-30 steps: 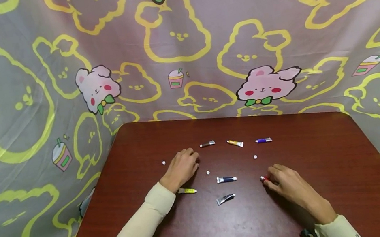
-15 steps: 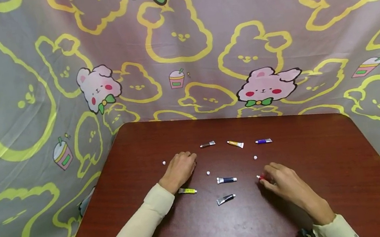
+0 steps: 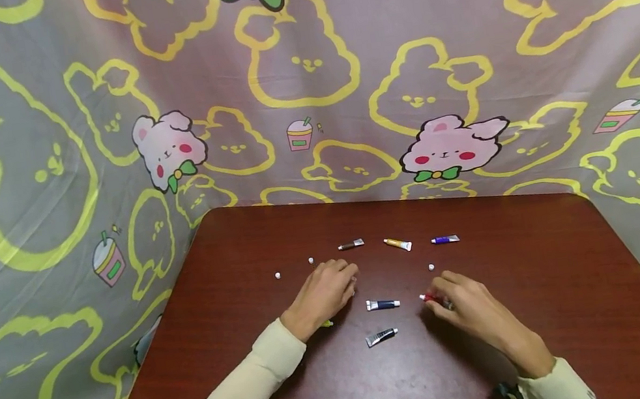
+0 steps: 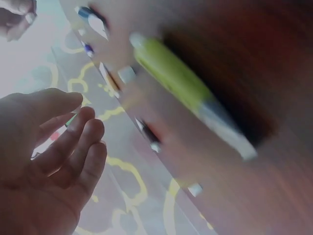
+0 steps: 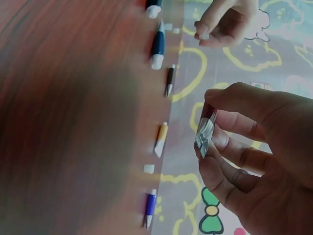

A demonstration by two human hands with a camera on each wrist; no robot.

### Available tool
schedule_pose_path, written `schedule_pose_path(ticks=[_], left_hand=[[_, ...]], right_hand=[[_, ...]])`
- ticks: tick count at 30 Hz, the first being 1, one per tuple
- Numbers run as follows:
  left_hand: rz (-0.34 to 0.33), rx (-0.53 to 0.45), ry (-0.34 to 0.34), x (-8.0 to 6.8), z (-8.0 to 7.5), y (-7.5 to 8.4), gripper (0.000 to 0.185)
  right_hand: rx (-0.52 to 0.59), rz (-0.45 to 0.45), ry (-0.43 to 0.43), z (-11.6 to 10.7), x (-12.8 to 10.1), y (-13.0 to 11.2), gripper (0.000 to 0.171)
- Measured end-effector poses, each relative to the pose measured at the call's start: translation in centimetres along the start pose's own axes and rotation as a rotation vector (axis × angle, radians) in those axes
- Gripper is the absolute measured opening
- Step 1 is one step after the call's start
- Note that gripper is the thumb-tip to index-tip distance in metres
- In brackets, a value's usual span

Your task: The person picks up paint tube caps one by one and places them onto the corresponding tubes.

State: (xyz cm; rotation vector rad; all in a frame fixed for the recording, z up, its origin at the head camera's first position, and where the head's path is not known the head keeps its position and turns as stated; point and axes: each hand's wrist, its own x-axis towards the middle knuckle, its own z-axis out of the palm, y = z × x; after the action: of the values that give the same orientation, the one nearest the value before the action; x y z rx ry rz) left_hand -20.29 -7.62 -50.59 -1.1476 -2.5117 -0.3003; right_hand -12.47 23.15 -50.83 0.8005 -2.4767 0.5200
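Note:
My right hand [image 3: 466, 302] pinches a small red paint tube [image 3: 429, 297] above the table, its white tip pointing left. The tube's silver crimped end [image 5: 205, 137] shows between thumb and fingers in the right wrist view. My left hand [image 3: 323, 295] hovers over the table's left-middle with loosely bent fingers and nothing visible in them. Beneath its wrist lies a yellow paint tube [image 4: 171, 73], mostly hidden in the head view. A small white cap [image 4: 126, 74] lies near that tube, hidden by the hand from the head. A dark blue tube [image 3: 383, 304] lies between both hands.
A black tube [image 3: 382, 337] lies nearer the front. Brown [image 3: 351, 244], orange-yellow [image 3: 398, 244] and purple tubes [image 3: 445, 240] lie in a row at the back. White caps lie at left [image 3: 278, 275] and right [image 3: 431, 267]. A patterned cloth [image 3: 314, 76] surrounds the table.
My right hand has shifted left with the red tube. My left hand has moved right, uncovering one white cap behind it and covering another, and hiding more of the yellow tube.

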Motion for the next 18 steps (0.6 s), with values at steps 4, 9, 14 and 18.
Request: schedule_pose_path(ticks=[4,9,14,18], left_hand=[[0.030,-0.024,0.002,0.1,0.2,1.0,0.003],[0.060,-0.032,0.004,0.3,0.4,2.3,0.004],[0.079,-0.059,-0.007,0.5,0.5,3.4,0.007],[0.096,-0.097,0.001,0.6,0.4,4.2,0.011]], right_hand=[[0.014,-0.027,0.010,0.0,0.4,-0.4,0.027],[0.018,-0.040,0.002,0.1,1.1,-1.1,0.025],[0.028,-0.036,-0.023,0.2,1.7,-1.7,0.024],[0.030,-0.037,-0.031,0.4,2.0,-2.0,0.025]])
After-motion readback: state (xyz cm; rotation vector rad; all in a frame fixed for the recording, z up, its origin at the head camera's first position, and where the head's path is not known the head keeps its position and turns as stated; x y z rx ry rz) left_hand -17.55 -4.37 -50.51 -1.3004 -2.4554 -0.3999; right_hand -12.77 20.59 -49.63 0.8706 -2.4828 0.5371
